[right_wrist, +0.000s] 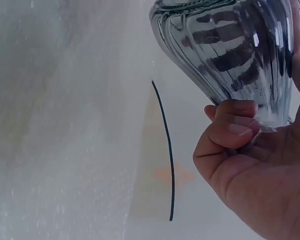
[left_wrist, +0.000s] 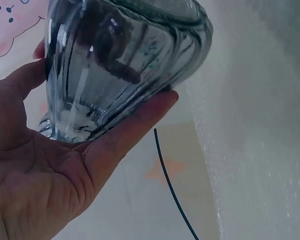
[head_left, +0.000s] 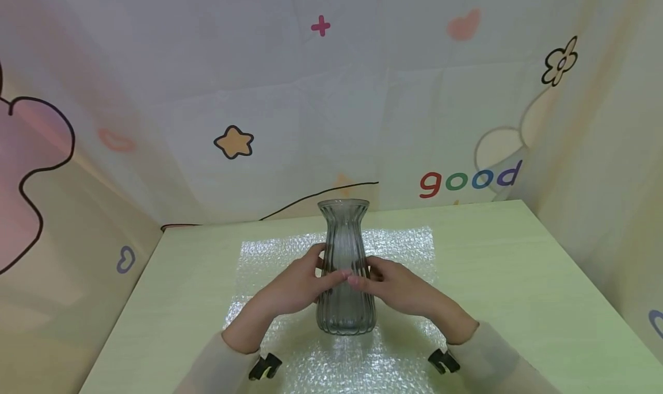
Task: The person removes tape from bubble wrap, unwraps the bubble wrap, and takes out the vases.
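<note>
A grey-tinted ribbed glass vase (head_left: 346, 308) with a flared rim stands upright in the head view, over a sheet of bubble wrap (head_left: 404, 244). My left hand (head_left: 297, 285) grips its left side, thumb across the front and fingers behind. From the right, my right hand (head_left: 399, 285) holds it the same way, and the two thumb tips meet at the front. In the left wrist view the vase (left_wrist: 110, 100) rests against the left palm, with the other hand's fingers showing dark through the glass. The right wrist view shows curled fingers (right_wrist: 235, 125) at the vase (right_wrist: 240, 60).
The bubble wrap lies on a pale green table (head_left: 497, 267). Behind the table hangs a printed cloth (head_left: 290, 106) with a star, hearts and the word "good". Black clips (head_left: 265, 367) sit at the sleeve cuffs.
</note>
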The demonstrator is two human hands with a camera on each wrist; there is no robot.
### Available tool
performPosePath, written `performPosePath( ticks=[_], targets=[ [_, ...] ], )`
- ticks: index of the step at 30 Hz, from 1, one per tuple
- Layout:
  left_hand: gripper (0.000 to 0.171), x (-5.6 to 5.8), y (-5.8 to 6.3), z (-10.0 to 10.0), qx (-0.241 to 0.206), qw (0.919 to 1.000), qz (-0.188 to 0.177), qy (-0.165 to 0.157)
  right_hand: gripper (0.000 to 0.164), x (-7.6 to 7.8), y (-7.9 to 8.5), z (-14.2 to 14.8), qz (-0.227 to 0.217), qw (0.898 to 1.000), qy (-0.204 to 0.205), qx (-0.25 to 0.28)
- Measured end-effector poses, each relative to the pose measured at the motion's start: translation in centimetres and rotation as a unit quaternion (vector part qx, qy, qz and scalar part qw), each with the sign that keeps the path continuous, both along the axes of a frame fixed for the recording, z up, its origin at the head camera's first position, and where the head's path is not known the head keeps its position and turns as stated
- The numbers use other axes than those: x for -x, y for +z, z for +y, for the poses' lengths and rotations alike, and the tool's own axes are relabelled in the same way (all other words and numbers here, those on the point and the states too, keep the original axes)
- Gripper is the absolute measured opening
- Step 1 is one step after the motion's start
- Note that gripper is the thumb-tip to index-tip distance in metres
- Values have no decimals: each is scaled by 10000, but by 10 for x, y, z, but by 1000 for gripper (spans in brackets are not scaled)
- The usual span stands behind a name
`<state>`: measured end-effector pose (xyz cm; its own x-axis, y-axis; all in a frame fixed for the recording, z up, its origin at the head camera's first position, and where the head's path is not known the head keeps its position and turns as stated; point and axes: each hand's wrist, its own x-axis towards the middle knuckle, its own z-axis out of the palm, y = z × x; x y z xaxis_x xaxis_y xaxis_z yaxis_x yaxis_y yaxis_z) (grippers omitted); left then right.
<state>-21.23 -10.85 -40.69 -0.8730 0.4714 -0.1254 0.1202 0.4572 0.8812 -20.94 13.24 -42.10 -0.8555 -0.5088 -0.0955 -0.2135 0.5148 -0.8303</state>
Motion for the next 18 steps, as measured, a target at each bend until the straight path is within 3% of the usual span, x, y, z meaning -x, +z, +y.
performPosePath(
  ticks=[8, 18],
  targets=[
    [89, 6, -4, 19, -137, 9997, 200, 21, 51, 4, -1, 19, 394, 9992, -56, -48],
    [94, 11, -12, 47, -527, 9978, 396, -105, 51, 8, -5, 47, 897, 9953, -325, -142]
  ],
)
